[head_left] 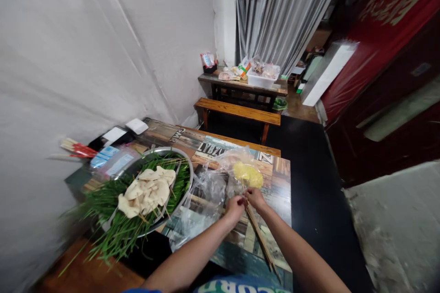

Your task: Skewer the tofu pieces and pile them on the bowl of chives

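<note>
Bare sticks (260,236): bundled on table (280,201), apparently unused. Left hand (235,208), right hand (255,198): together at sticks' far end; fingers curled (grip cannot be told). Basin (190,167): greens (113,233), pale slices (147,192), sticks protruding; apparently done. Yellow slices (248,175): beyond hands, apparently left.

Plank-patterned tables (280,192) and a wooden bench (240,111) suggest a small eatery.

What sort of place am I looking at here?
Likely a small eatery: a bench stands between the near table and the far table, and a wide bowl of greens sits left of a bundle of sticks.
</note>
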Tool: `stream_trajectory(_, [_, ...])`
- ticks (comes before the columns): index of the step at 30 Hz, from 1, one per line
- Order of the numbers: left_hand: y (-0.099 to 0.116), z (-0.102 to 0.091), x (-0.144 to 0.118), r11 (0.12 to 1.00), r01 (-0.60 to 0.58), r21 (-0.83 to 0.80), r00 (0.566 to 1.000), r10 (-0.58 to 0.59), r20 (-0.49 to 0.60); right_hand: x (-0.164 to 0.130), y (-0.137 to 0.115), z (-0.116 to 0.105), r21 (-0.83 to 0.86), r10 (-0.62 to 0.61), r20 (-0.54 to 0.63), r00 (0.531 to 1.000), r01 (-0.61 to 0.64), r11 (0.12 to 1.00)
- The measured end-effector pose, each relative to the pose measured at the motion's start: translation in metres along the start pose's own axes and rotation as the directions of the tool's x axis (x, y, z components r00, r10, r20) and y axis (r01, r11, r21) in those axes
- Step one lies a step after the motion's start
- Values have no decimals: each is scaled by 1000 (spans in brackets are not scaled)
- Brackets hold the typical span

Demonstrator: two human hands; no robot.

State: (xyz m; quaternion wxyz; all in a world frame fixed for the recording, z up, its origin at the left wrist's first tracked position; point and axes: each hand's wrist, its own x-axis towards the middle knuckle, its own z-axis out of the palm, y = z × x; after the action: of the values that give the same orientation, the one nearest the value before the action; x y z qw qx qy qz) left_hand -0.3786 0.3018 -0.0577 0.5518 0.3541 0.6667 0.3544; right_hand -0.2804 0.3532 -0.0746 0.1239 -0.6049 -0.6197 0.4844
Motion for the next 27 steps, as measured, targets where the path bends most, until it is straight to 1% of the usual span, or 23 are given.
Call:
stream_trajectory(2, [-3,17,-25,1000,16,14,998,-16,-60,-12,11,-6,42,-52,91,994,49,998])
stream_trajectory(4, [-5,36,-47,999,44,7,995,-44,-86,-29,23,-14,80,-111,174,979,98,992])
stream_trajectory(5, [-5,44,-57,998,61,0,995,-61,-80,-37,29,-18,98,-140,211,967,121,988])
stream_trajectory(7, [-7,56,-74,994,106,-21,994,-107,-36,-52,41,-27,135,-190,274,943,158,978])
stream_trajectory(9, [-11,57,-90,987,154,-37,988,-154,6,-64,52,-36,178,-233,323,917,182,967])
stream_trajectory(11, [-15,47,-104,975,197,-103,980,-200,-18,-76,59,-45,230,-274,361,891,199,953])
stream_trajectory(13, [-17,28,-116,937,186,-295,970,-223,-97,-90,61,-53,291,-314,392,865,207,934])
stream_trajectory(15, [-12,5,-123,846,85,-527,964,-203,-170,-105,55,-59,349,-346,415,841,204,915])
stream_trajectory(17, [0,-17,-125,742,-36,-669,971,-131,-198,-121,44,-64,394,-369,429,824,197,898])
stream_trajectory(19, [19,-33,-125,665,-109,-739,982,-45,-185,-135,30,-66,421,-385,430,817,195,886])
stream_trajectory(22, [48,-47,-126,594,-135,-793,989,33,-144,-148,8,-65,437,-398,421,815,202,876])
stream_trajectory(24, [63,-52,-129,580,-128,-804,991,40,-128,-152,-4,-64,438,-404,420,812,209,874])
stream_trajectory(27, [73,-61,-133,581,-123,-805,992,52,-114,-155,-18,-60,436,-413,423,807,218,873])
